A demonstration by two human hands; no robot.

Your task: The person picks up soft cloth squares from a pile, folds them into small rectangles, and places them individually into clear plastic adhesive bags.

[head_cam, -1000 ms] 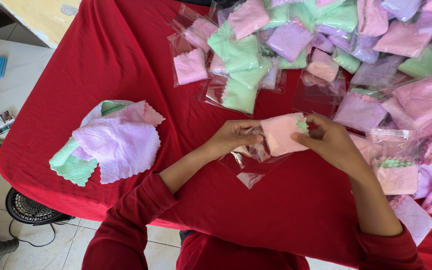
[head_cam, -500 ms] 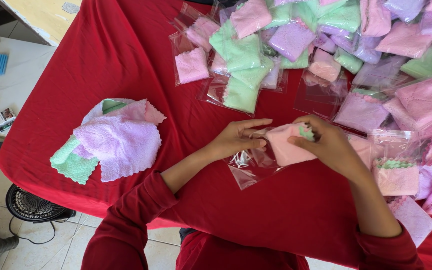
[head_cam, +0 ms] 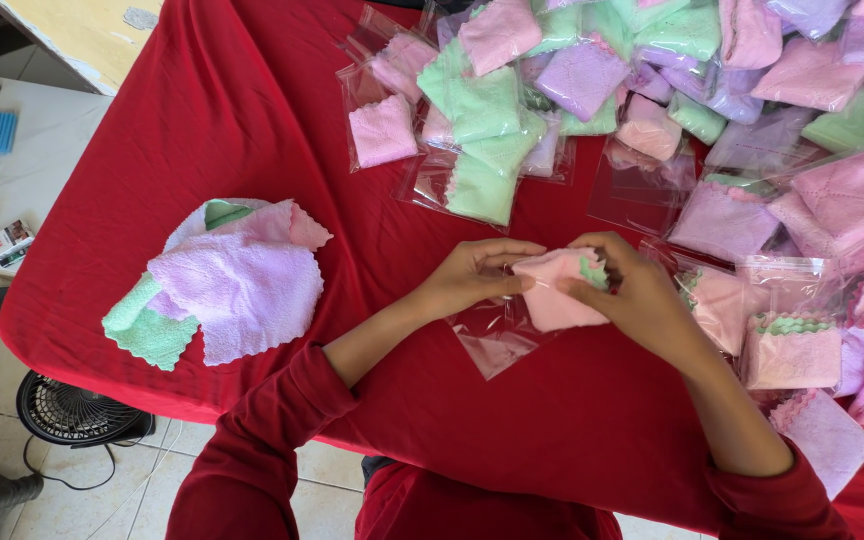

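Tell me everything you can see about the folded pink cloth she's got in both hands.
The folded pink cloth is a small, fluffy, fleece-like bundle, pale pink with a bit of green scalloped edge showing at its upper right. It sits just above the red tablecloth, pinched between the left hand and the right hand. Its lower end meets a clear plastic bag lying under it.

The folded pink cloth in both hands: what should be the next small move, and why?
Probably slide the folded pink cloth into the clear bag lying just beneath it. Both the left hand and the right hand pinch the cloth, already folded small, while the bag is still empty and the bagged cloths show the same packing.
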